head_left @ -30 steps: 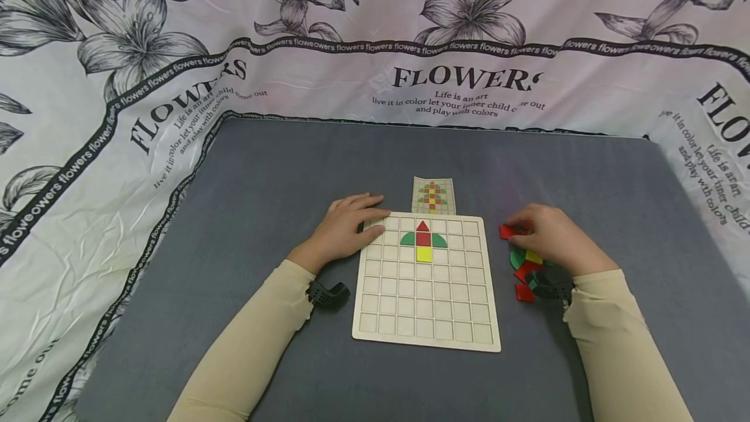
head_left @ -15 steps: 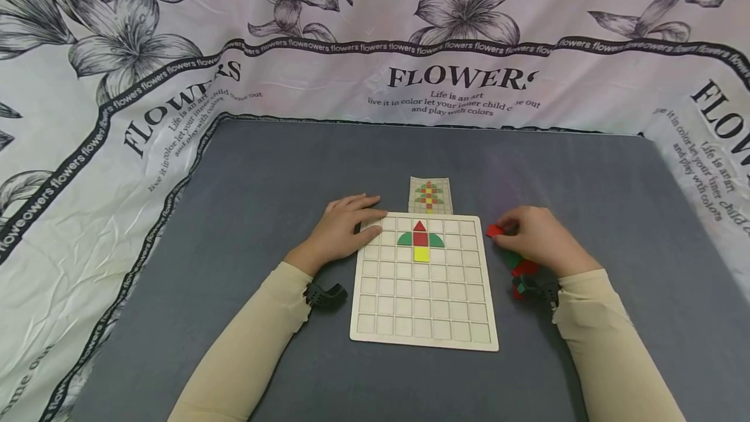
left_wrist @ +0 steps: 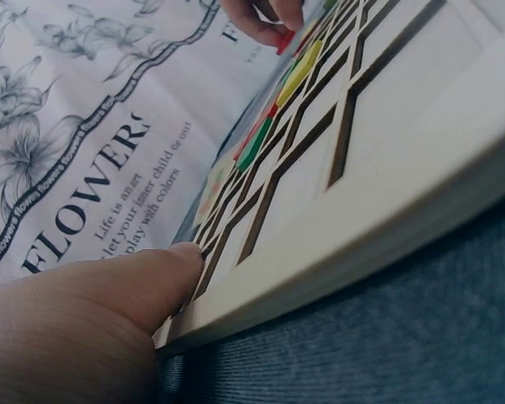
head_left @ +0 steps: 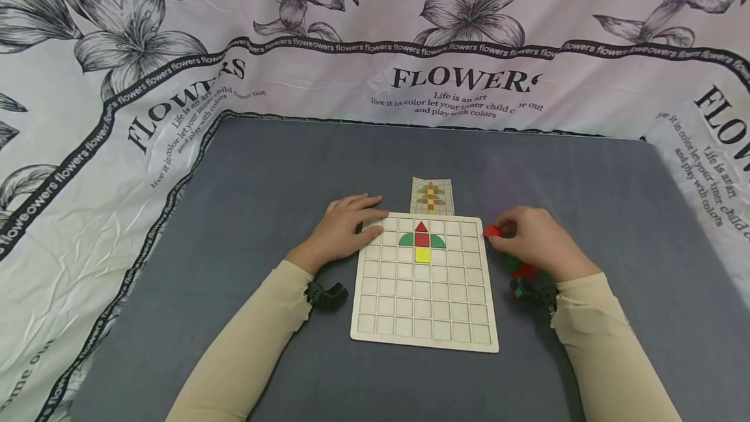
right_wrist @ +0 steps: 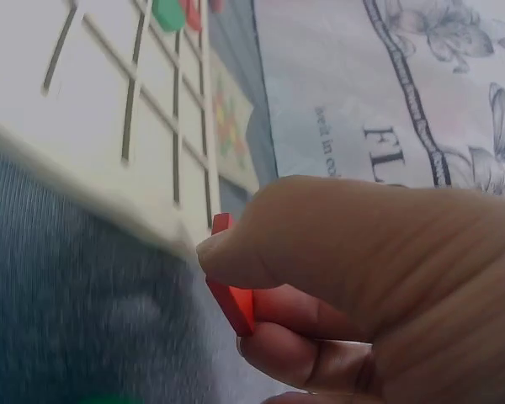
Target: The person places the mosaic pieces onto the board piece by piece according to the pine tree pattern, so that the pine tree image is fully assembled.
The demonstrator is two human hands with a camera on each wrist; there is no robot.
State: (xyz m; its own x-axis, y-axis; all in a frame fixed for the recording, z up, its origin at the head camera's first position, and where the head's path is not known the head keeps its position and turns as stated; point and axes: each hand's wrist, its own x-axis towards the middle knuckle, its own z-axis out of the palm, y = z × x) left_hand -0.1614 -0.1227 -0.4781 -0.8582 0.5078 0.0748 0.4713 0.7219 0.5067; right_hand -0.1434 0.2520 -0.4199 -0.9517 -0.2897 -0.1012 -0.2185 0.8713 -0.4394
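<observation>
Our right hand (head_left: 536, 239), pinching the red tile (head_left: 491, 231), has neared the board (head_left: 404, 324); our left hand (head_left: 340, 230) rests there, relaxed. Likely light, stiff tile: hold edges.

Red piece (head_left: 491, 231) in right hand (head_left: 540, 241) beside board (head_left: 422, 308)

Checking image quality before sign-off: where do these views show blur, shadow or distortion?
Head view: the board reads clearly, with soft shadow on the table beside the right sleeve; left wrist view: a steep angle makes near cells dwarf distant ones; right wrist view: the board's edge is blurred, the pattern card soft, the red piece clearer.
</observation>
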